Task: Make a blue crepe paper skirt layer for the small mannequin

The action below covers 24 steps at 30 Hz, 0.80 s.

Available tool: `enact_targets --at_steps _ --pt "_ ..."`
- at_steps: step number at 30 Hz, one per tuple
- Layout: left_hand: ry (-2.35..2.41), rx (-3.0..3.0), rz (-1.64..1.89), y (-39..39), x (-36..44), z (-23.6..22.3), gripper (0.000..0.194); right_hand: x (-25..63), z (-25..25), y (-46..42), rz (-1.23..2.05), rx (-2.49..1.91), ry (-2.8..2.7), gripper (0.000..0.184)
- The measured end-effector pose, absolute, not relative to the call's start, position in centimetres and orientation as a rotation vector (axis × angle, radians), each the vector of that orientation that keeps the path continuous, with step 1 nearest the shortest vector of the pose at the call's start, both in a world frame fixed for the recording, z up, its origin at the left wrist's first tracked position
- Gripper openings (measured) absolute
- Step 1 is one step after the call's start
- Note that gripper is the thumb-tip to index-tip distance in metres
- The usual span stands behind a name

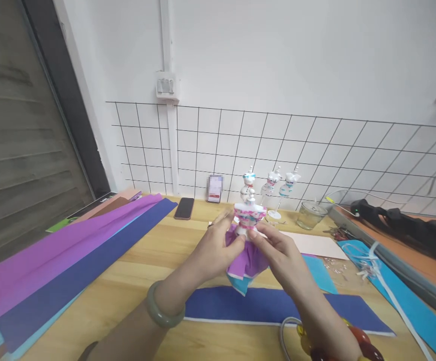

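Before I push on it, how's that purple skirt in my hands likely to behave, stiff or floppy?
Probably floppy: the purple skirt hangs in loose folds below the small dress form. It's likely light too, since the material looks thin along its pale edge.
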<state>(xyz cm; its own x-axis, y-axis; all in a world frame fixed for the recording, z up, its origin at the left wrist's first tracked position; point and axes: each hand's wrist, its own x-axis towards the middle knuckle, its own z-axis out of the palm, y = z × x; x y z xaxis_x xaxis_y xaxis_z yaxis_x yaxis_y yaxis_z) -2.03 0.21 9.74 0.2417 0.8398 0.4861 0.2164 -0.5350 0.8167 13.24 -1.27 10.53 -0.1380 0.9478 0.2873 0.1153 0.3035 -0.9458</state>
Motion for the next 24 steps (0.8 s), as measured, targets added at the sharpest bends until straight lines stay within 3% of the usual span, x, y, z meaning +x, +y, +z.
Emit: enact_targets --at_steps 3,8,24 --pt "1.14 2.019 1.518 0.3 -1.8 9.8 0.037 13.8 10.9 -1.6 1.045 -1.046 -1.429 0.037" --pt "1.166 2.305 1.823 -0.2 -1.5 10.0 0.009 13.5 10.7 -1.7 1.061 -1.013 -1.395 0.036" --pt "1.231 2.852 1.682 -1.1 -2.2 10.1 0.017 12.6 10.3 -2.2 0.626 -1.203 -1.528 0.033"
